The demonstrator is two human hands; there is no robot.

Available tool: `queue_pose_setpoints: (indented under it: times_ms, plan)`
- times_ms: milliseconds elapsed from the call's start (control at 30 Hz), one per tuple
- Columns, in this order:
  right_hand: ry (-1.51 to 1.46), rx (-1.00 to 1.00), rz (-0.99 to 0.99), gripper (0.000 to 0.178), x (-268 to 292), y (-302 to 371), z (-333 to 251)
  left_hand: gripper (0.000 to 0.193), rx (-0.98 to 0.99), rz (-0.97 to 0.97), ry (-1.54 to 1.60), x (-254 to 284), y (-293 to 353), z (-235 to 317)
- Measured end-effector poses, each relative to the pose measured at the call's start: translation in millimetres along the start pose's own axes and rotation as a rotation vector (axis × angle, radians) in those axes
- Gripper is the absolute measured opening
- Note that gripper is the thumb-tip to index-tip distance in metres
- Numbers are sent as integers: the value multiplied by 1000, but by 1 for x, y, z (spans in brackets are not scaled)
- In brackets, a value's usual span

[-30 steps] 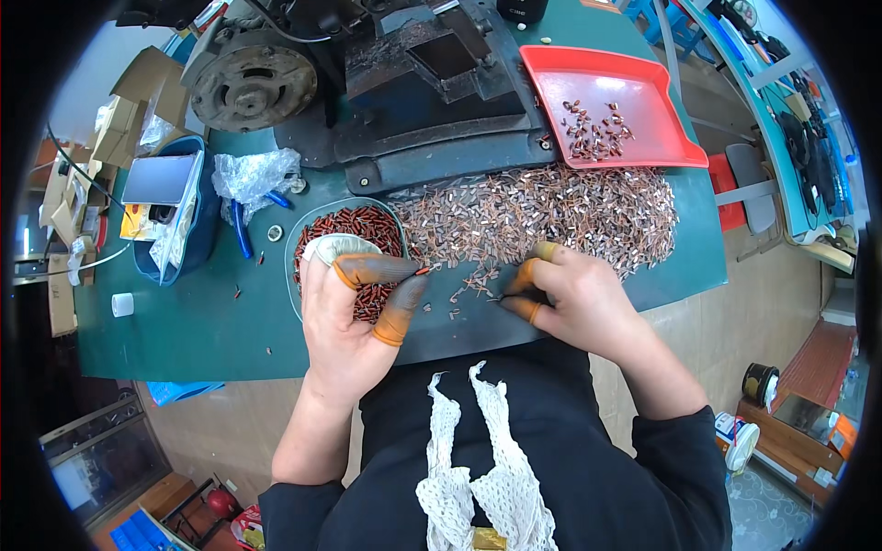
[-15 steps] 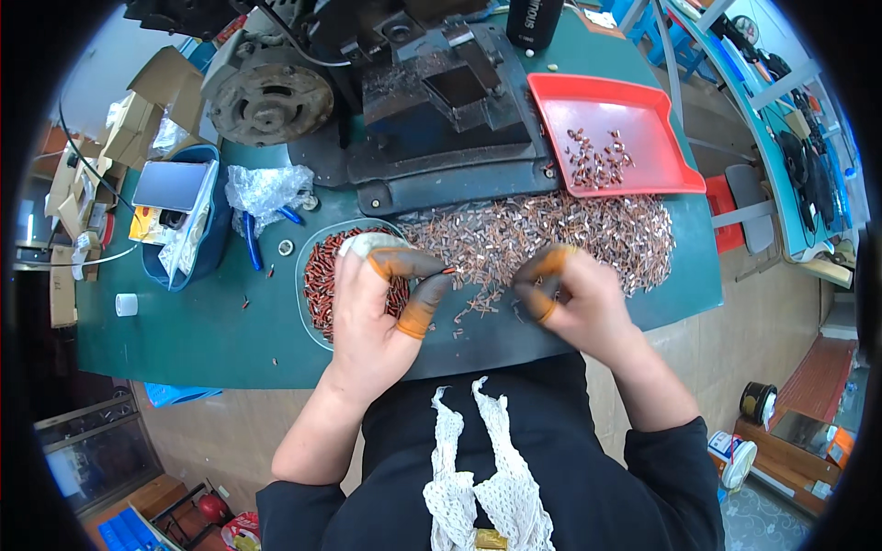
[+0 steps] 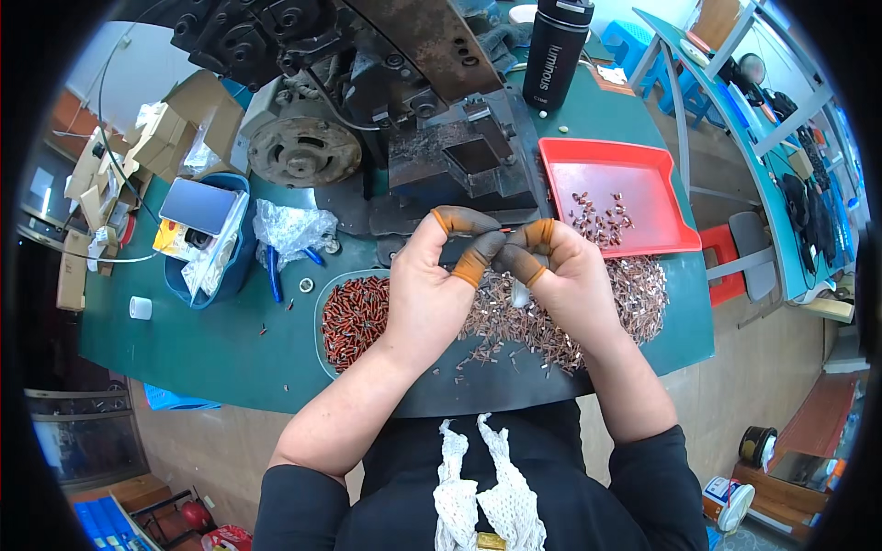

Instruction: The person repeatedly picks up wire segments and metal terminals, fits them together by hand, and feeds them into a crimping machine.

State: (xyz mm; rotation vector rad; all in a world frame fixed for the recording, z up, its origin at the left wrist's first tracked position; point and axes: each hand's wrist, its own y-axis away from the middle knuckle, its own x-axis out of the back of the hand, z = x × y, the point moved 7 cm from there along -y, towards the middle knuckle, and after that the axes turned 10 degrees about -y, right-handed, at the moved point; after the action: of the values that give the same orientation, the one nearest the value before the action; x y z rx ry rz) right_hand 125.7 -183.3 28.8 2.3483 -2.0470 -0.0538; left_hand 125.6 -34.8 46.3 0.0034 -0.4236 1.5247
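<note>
My left hand [image 3: 441,253], with grey-and-orange covers on its thumb and forefinger, is pinched on a small red part [image 3: 504,230]. My right hand [image 3: 560,262], in the same kind of finger covers, is closed with its fingertips against those of the left. What it grips there is hidden. Both hands are raised in front of the machine's dark base. Left of my left wrist, a clear tub [image 3: 321,340] holds many small red parts [image 3: 354,317]. Beneath my right hand spreads a heap of small copper-coloured pieces [image 3: 638,303].
A red tray [image 3: 657,174] with some copper-coloured bits sits behind the heap. The dark metal machine [image 3: 464,147] stands at the back, beside a black bottle [image 3: 556,60]. Leftward are blue-handled pliers [image 3: 274,275], a plastic bag [image 3: 294,230], a filled blue bin [image 3: 234,248] and a white roll [image 3: 140,308].
Both hands have moved forward and come together at the fingertips, the left carrying the small red part. The view has shifted, showing more of the machine and bottle.
</note>
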Motion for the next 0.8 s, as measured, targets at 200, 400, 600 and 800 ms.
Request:
queue_pose_setpoints:
  times_ms: [200, 400, 600, 800]
  plan:
    - [-372, -131, 39, 19, -4, -2, 1, 12, 29, 52, 103, -3, -4, -5]
    - [-529, -301, 5, 17, -10, -8, 16, 11, -7, 121, 27, 1, -9, 5]
    - [-431, -95, 143, 14, 5, -40, -21, 15, -574, 361, -693, 28, -33, 43]
    - [-472, 100, 97, 11, -1, -78, -47, 26, -776, 491, -968, 30, -52, 34]
